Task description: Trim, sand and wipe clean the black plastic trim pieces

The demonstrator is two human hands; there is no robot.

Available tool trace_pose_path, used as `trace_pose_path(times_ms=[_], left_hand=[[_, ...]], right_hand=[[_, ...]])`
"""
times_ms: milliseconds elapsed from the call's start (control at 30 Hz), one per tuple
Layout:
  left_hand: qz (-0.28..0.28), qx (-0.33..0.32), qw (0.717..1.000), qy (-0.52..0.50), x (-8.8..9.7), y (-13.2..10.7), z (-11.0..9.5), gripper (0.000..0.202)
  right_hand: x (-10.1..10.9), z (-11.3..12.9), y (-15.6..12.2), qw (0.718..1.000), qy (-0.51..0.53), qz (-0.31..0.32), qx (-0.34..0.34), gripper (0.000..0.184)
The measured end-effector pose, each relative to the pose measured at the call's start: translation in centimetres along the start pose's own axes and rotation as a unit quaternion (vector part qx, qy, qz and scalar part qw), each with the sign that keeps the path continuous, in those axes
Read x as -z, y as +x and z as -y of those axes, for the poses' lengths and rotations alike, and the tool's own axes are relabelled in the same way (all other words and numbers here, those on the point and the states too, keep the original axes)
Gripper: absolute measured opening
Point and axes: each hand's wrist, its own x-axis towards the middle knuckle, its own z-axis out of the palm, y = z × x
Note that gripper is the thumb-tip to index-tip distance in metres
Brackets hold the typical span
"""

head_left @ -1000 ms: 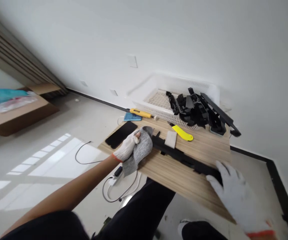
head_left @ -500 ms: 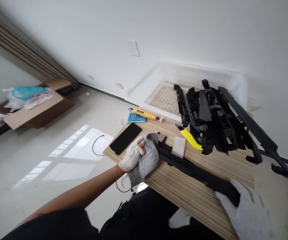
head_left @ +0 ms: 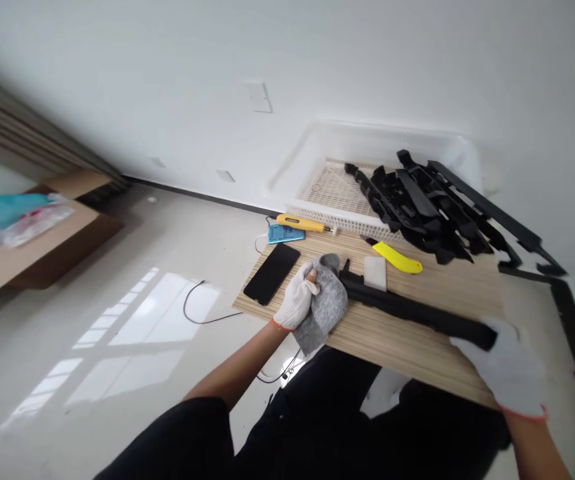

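Shifting since the earlier frames, both gloved hands are sitting further right along the wooden worktop [head_left: 407, 337], and the long black plastic strip [head_left: 412, 308] is lying flatter across it. At the strip's near end, the left hand [head_left: 300, 300] is closing around a grey cloth [head_left: 324, 308] and pressing it against the plastic, its grip bunched on the fabric. At the far end, the right hand [head_left: 510, 367] is resting over the strip's tip, though whether its grip is clamped there or merely lying on top cannot be told. Just behind the strip, a small white block [head_left: 375, 272] and a yellow knife [head_left: 398, 258] are lying on the boards. A black phone [head_left: 272, 273] is lying near the left corner, with a blue card [head_left: 286, 234] and a yellow-handled tool [head_left: 303, 224] beyond it. Against the wall, a white basket [head_left: 340, 190] is holding a heap of black plastic parts [head_left: 427, 203]
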Motion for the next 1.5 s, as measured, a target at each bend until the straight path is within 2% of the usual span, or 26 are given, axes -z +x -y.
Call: trace_pose_path(times_ms=[67, 133, 233, 267, 333, 400, 433, 467, 533, 600, 733, 933, 1100, 1167, 1233, 1300, 1333, 1367, 1400, 1467, 1500], left_hand=[[-0.008, -0.018, 1.0, 0.011, 0.0, 0.0, 0.2, 0.036], [0.002, -0.035, 0.998, 0.043, 0.1, 0.1, 0.0, 0.033], [0.074, -0.085, 0.982, 0.152, 1.0, 0.4, -0.9, 0.034], [0.103, -0.127, 0.965, 0.206, 1.5, 0.5, -1.2, 0.039], [0.14, -0.233, 0.906, 0.326, 2.2, 0.5, -1.7, 0.05], [0.15, -0.321, 0.836, 0.418, 2.6, 0.2, -1.9, 0.056], [0.15, -0.347, 0.811, 0.447, 2.6, -0.1, -1.8, 0.059], [0.148, -0.364, 0.793, 0.465, 2.4, -0.5, -1.7, 0.061], [0.146, -0.382, 0.777, 0.479, 1.8, -1.2, -1.4, 0.064], [0.143, -0.382, 0.783, 0.469, 1.1, -1.7, -1.2, 0.064], [0.165, -0.359, 0.822, 0.41, 0.7, -1.8, -0.7, 0.052], [0.13, -0.264, 0.883, 0.364, 0.9, -1.4, -0.3, 0.041], [0.17, -0.153, 0.939, 0.258, 1.8, -1.0, 0.1, 0.028], [0.135, -0.118, 0.968, 0.176, 2.8, -0.7, 0.4, 0.027], [0.019, -0.116, 0.989, 0.087, 3.8, -0.4, 0.4, 0.031], [-0.084, -0.154, 0.983, 0.05, 4.4, -0.5, 0.0, 0.037], [-0.082, -0.188, 0.976, 0.067, 4.4, -0.9, -0.3, 0.041], [-0.045, -0.229, 0.967, 0.104, 4.2, -1.3, -0.7, 0.045], [0.02, -0.273, 0.948, 0.161, 3.7, -2.0, -1.1, 0.049], [0.131, -0.322, 0.911, 0.221, 2.0, -3.6, -1.7, 0.051], [0.183, -0.353, 0.87, 0.293, 1.0, -4.4, -1.9, 0.056]], right_hand=[[0.5, 0.7, 0.0, 1.0, 0.005, 0.019, -0.005, 0.076], [0.8, 1.3, 0.0, 1.0, 0.015, -0.023, 0.0, 0.085], [0.8, 1.6, -0.3, 1.0, 0.006, -0.022, 0.0, 0.093], [0.7, 1.6, -0.4, 1.0, 0.002, -0.019, -0.002, 0.095], [0.5, 1.6, -0.9, 1.0, -0.001, -0.016, 0.0, 0.096], [0.3, 1.8, -1.4, 1.0, 0.003, -0.013, 0.003, 0.094], [0.3, 1.8, -1.8, 1.0, 0.004, -0.01, 0.003, 0.092], [0.4, 1.9, -2.1, 1.0, 0.005, -0.004, 0.001, 0.09], [0.6, 2.1, -2.7, 1.0, 0.001, 0.009, -0.009, 0.084], [0.9, 2.1, -3.3, 1.0, 0.0, 0.02, -0.021, 0.08], [1.1, 1.8, -4.0, 0.999, 0.015, 0.028, -0.02, 0.079], [0.3, 1.3, -4.7, 0.999, 0.027, -0.04, 0.018, 0.084], [0.2, 1.4, -5.2, 0.998, 0.023, -0.056, 0.01, 0.087], [0.7, 1.6, -5.4, 0.999, 0.019, -0.046, 0.01, 0.085], [1.1, 1.8, -5.4, 0.999, 0.012, -0.034, 0.013, 0.081], [1.4, 2.0, -5.5, 1.0, 0.015, -0.02, 0.012, 0.075], [1.4, 2.1, -5.5, 1.0, 0.021, -0.015, 0.004, 0.073], [1.4, 2.1, -5.4, 0.999, 0.029, -0.012, -0.01, 0.07], [1.3, 2.2, -5.4, 0.999, 0.039, -0.007, -0.028, 0.068], [1.2, 2.1, -5.1, 0.996, 0.058, 0.004, -0.073, 0.066], [1.1, 2.1, -5.0, 0.993, 0.067, 0.014, -0.094, 0.066]])
